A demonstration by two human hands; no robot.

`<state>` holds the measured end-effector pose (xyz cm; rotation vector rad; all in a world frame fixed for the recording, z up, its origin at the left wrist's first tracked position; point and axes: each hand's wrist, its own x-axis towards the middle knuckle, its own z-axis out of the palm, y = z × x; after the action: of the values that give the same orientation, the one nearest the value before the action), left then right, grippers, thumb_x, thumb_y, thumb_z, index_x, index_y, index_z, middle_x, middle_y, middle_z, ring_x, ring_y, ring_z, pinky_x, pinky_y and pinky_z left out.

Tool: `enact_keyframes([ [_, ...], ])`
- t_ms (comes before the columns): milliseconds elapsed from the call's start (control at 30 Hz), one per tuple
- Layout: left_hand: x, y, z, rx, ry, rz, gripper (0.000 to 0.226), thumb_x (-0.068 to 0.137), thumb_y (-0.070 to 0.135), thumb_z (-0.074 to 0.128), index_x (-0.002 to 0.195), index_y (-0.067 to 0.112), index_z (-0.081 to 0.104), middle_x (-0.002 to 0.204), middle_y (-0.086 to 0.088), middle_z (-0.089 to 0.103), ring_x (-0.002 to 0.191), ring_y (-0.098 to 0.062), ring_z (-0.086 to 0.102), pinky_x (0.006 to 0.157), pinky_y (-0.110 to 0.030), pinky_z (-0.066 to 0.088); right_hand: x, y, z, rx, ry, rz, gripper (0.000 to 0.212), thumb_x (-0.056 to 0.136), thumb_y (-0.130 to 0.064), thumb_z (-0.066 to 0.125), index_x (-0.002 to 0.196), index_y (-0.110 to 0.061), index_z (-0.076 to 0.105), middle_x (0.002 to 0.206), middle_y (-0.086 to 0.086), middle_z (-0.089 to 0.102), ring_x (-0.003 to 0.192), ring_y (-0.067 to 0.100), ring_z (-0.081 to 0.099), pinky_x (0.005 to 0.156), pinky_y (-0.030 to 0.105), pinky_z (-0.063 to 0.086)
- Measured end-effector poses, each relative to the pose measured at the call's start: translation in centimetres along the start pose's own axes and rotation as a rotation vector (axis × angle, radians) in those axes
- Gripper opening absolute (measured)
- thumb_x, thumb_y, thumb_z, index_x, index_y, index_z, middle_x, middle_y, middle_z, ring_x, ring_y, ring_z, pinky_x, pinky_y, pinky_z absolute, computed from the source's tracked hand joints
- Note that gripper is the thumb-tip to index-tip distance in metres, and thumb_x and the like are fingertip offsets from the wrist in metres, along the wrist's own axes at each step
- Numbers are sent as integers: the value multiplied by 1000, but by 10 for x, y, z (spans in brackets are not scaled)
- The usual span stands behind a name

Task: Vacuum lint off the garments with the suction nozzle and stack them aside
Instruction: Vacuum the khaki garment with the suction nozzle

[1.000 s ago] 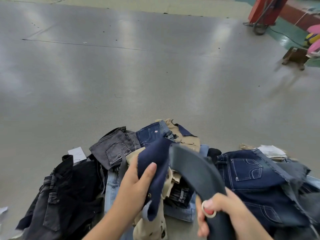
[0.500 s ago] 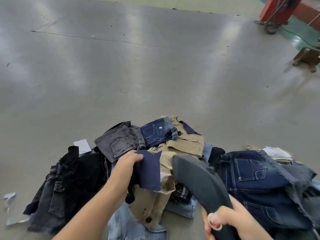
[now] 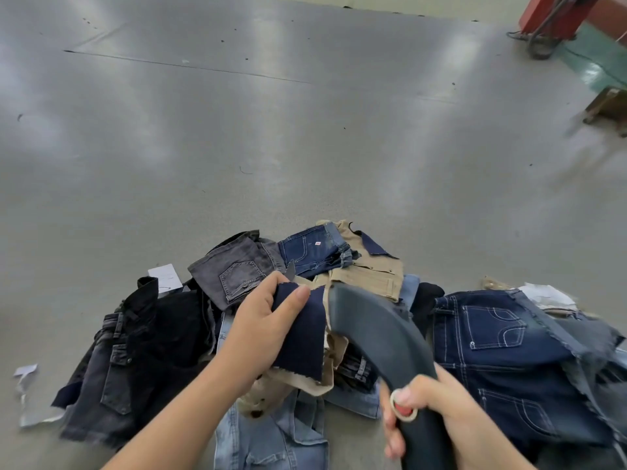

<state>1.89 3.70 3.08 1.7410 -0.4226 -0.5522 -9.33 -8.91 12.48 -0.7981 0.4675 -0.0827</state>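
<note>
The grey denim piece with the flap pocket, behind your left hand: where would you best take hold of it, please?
Probably its far corner, from above: the grey denim piece lies on top of the pile, that corner raised and uncovered, while the left hand and navy swatch cover its near edge.

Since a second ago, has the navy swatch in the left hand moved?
Yes. The navy swatch has dropped and opened flat, now lying beside the nozzle tip, lower against the grey pocket piece.

I am looking at what seems a garment workshop: a wide grey sheet-metal table [image 3: 305, 130] is carrying a heap of cut denim and khaki trouser pieces [image 3: 339, 273], with a red machine base [image 3: 556, 15] standing on green-painted floor [image 3: 590, 59] beyond.
</note>
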Motion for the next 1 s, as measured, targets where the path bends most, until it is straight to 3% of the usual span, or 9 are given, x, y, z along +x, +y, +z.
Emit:
enact_keyframes([
  [33,-1,1,0,-23,-9,-14,26,91,34,59,72,18,51,64,4,53,61,-10,49,61,-30,39,-32,8,-19,-184,57,47,44,35,-9,64,74,6,50,50,23,47,34,28,47,42,34,46],
  [67,0,2,0,-63,-1,-34,26,91,35,59,71,19,52,64,3,54,62,-10,50,61,-31,40,-32,19,-41,-130,111,166,42,34,-10,64,71,6,50,50,23,47,35,28,46,43,35,45],
  [167,4,7,-4,-234,53,-121,29,91,34,58,67,20,52,64,-1,53,62,-14,50,62,-33,39,-43,33,-52,-214,30,242,41,31,-6,61,68,9,52,53,24,48,39,28,47,44,34,41],
  [300,8,13,-7,-407,48,-196,27,92,36,56,70,20,53,64,-4,54,56,-13,53,50,-25,44,-42,46,-59,-492,2,300,69,38,1,56,107,-3,53,80,8,58,69,17,56,62,26,44],
  [400,4,14,-3,-443,-32,-206,24,90,35,56,73,18,51,61,-3,55,48,-11,52,43,-20,42,-37,48,-51,-562,-18,304,82,45,1,50,126,-2,50,81,3,58,69,9,56,62,21,44],
  [567,-3,10,4,-412,-156,-180,26,74,45,61,71,20,53,65,-4,56,54,-14,54,48,-23,46,-32,42,-52,-235,12,237,42,34,-5,62,74,5,53,52,24,50,37,27,49,42,30,45],
  [800,1,16,-1,-493,-94,-226,26,72,47,61,69,22,55,62,0,58,51,-10,56,47,-20,46,-27,25,-56,-182,34,127,29,38,-12,64,57,4,48,54,21,45,38,28,45,44,35,46],
  [900,5,19,-8,-574,-28,-268,26,84,43,57,78,18,58,69,-5,68,55,-15,64,48,-22,51,-36,37,-60,-250,-54,203,47,36,-9,65,80,5,58,56,24,52,42,27,52,45,30,46],
  [1000,5,21,-7,-615,-36,-271,25,80,44,59,75,19,60,71,-7,67,54,-16,63,47,-24,51,-35,53,-64,-498,-111,229,76,42,-9,64,116,-1,55,65,2,65,57,9,60,57,20,46],
])
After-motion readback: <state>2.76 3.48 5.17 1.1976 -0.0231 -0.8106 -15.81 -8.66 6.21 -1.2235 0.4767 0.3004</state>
